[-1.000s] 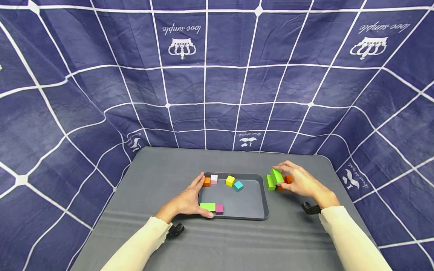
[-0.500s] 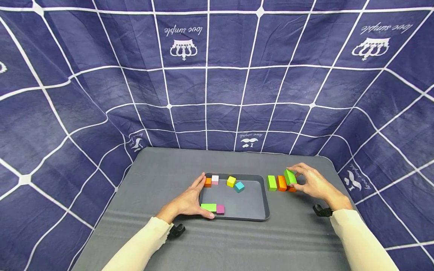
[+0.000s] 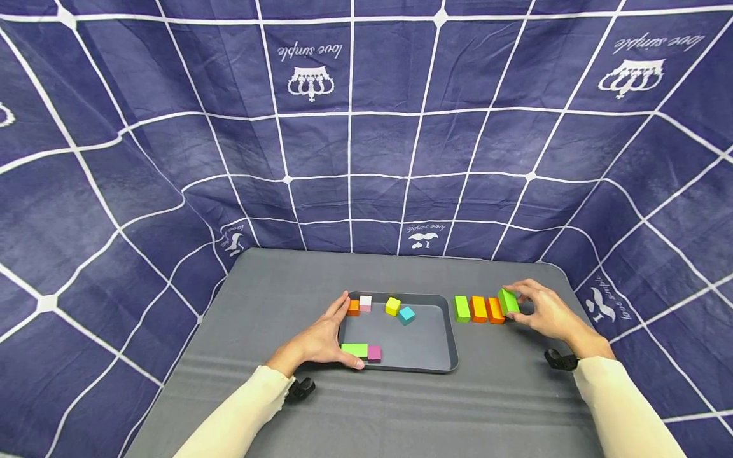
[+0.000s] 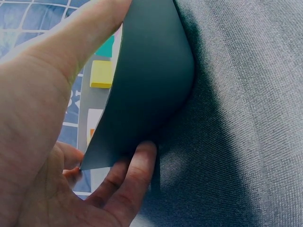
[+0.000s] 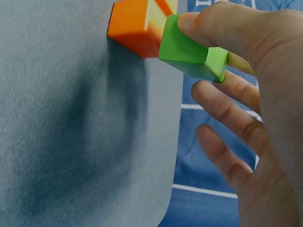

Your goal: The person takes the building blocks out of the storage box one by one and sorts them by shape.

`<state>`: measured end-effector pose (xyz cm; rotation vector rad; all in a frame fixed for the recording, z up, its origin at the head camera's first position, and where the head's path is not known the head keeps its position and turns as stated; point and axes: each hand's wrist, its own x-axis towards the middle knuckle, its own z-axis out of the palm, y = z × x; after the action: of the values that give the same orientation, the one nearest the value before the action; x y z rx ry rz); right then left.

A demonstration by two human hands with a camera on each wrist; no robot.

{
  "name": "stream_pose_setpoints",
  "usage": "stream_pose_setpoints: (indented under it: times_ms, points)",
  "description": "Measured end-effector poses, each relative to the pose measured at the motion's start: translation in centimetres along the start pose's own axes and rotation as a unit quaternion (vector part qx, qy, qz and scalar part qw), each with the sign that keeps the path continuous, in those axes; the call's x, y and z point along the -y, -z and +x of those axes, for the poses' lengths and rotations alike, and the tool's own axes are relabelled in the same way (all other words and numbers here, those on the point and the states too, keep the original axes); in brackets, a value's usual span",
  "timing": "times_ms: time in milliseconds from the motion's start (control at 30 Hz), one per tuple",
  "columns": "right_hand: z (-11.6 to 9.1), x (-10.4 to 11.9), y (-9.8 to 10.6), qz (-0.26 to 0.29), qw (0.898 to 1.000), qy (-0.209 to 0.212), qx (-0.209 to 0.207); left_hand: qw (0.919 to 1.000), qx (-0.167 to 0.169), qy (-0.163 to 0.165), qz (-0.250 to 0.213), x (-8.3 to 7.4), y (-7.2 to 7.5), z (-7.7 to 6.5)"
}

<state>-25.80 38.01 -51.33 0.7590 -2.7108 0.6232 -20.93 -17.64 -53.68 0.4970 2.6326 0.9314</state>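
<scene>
My left hand (image 3: pixel 323 340) grips the left end of a shallow grey tray (image 3: pixel 424 346), thumb at the front rim and fingers toward the back corner. In the left wrist view, fingertips press the tray's outer wall (image 4: pixel 147 80). Right of the tray, my right hand (image 3: pixel 541 310) pinches a green block (image 5: pixel 187 49) between thumb and fingers, at the right end of a row. That row has an orange block (image 3: pixel 495 310) beside the held one, another orange block (image 3: pixel 478 309), then a green block (image 3: pixel 462 308) nearest the tray.
Inside the tray are an orange cube (image 3: pixel 353 308), a white-pink cube (image 3: pixel 365 303), a yellow cube (image 3: pixel 392 306), a teal cube (image 3: pixel 406 315), a green block (image 3: pixel 355 351) and a magenta cube (image 3: pixel 374 353). A blue gridded curtain (image 3: pixel 378 146) surrounds the grey table (image 3: pixel 401 413).
My right hand has carried the green block rightward and lower, from over the orange blocks to the row's right end, uncovering both orange blocks. My left hand stays on the tray.
</scene>
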Motion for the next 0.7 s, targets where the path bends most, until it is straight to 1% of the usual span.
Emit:
stream_pose_setpoints:
  times_ms: [333,700]
  points:
    - [-0.9,-1.4,-0.4,-0.001,1.0,-0.013,0.0,1.0,0.002,0.001,-0.003,0.2,0.0,0.0]
    - [-1.3,-2.1,-1.5,0.012,1.0,-0.016,0.018,0.9999,0.006,0.009,-0.001,-0.2,0.2,0.0]
